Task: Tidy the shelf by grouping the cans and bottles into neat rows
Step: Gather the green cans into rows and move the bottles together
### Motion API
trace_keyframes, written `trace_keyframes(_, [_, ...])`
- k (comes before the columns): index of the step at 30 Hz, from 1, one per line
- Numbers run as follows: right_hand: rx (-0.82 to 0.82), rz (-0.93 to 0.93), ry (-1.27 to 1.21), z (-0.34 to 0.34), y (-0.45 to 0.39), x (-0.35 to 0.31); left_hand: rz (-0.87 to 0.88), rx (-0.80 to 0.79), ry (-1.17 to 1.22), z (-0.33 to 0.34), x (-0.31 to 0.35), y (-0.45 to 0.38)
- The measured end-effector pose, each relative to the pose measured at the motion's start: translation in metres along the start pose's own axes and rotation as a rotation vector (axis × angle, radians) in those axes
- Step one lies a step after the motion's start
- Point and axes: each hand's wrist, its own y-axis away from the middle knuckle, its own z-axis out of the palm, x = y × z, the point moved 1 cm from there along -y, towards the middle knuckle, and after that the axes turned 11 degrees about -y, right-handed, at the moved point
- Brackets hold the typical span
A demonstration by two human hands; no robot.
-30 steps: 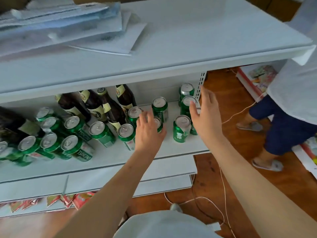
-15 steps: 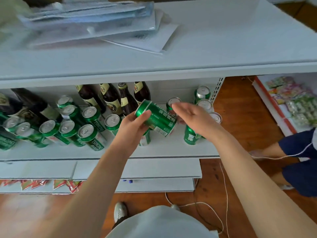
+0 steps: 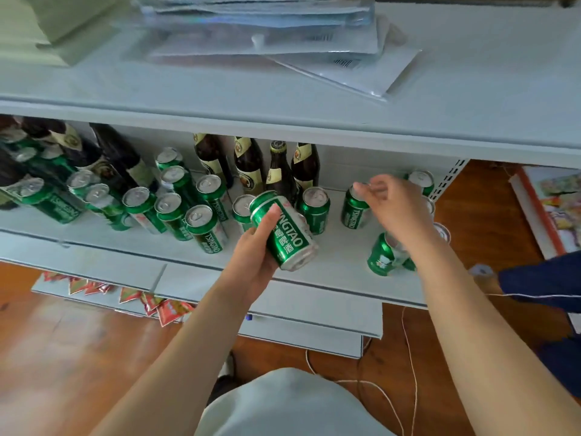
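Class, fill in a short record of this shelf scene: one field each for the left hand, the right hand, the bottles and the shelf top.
left hand: left hand grips a tilted green can, lifted off the shelf
right hand: right hand reaches over standing cans, fingers loose, holding nothing
bottles: four brown bottles upright at the back
shelf top: plastic sleeves

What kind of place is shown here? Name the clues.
Probably a small shop: white retail shelving with a perforated upright, many identical green cans beside brown bottles, and packaged snacks on a neighbouring rack.
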Motion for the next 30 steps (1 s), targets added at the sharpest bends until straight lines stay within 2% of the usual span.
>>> trace_keyframes(1, [0.008, 0.019, 0.126, 0.001, -0.016, 0.010, 0.002, -0.012, 0.014, -0.003, 0.000, 0.003])
trace_keyframes(3, [-0.137, 0.077, 0.275, 0.015, -0.043, 0.027, -0.005, -0.003, 0.008, -0.010, 0.001, 0.007])
trace_keyframes(5, [-0.252, 0.104, 0.297, 0.030, -0.061, 0.040, -0.009, -0.001, 0.024, -0.016, 0.001, 0.010])
trace_keyframes(7, [-0.241, 0.089, 0.256, 0.039, -0.069, 0.047, -0.020, 0.015, 0.046, -0.018, 0.003, 0.015])
trace_keyframes(14, [-0.009, 0.149, -0.045, 0.016, -0.041, 0.017, -0.042, 0.108, 0.005, -0.043, 0.002, 0.021])
trace_keyframes(18, [0.072, 0.087, -0.394, -0.002, 0.004, -0.033, -0.051, 0.070, -0.010, -0.065, 0.000, 0.025])
trace_keyframes(21, [-0.066, 0.070, -0.741, 0.029, 0.041, -0.084, -0.052, 0.063, -0.021, -0.091, 0.001, 0.032])
trace_keyframes(24, [-0.233, 0.189, -1.016, 0.087, 0.061, -0.130, -0.031, 0.073, 0.016, -0.126, 0.012, 0.042])
trace_keyframes(30, [-0.407, 0.289, -1.091, 0.213, 0.049, -0.241, 0.000, 0.252, 0.019, -0.249, 0.058, 0.073])
